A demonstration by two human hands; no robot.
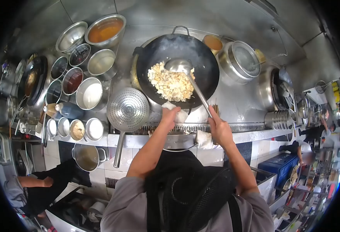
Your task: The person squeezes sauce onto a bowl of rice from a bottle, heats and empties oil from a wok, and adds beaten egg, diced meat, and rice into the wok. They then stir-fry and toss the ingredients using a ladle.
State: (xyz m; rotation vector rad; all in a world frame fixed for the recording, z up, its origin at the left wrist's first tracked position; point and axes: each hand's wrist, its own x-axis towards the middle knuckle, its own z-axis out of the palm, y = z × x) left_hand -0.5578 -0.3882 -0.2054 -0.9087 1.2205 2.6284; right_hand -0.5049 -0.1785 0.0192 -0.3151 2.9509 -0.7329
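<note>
A black wok (pixel 204 73) sits on the range in front of me, with light smoke over it. Fried rice (pixel 172 86), pale with yellow and brown bits, is heaped in its left and middle part. My left hand (pixel 170 116) is closed on a folded white cloth (pixel 179 115) against the wok's near rim; the grip under the cloth is hidden. With my right hand (pixel 220 129) I hold the long handle of a steel ladle (pixel 179 66). The ladle's bowl lies on the far side of the rice.
Left of the wok lies a perforated strainer (pixel 128 109), handle over the counter edge. Several seasoning containers (pixel 89 94) and bowls (pixel 105 30) stand farther left. Steel pots (pixel 239 62) are at right. Another cloth (pixel 204 140) hangs at the front edge. Another person's arm (pixel 34 181) shows lower left.
</note>
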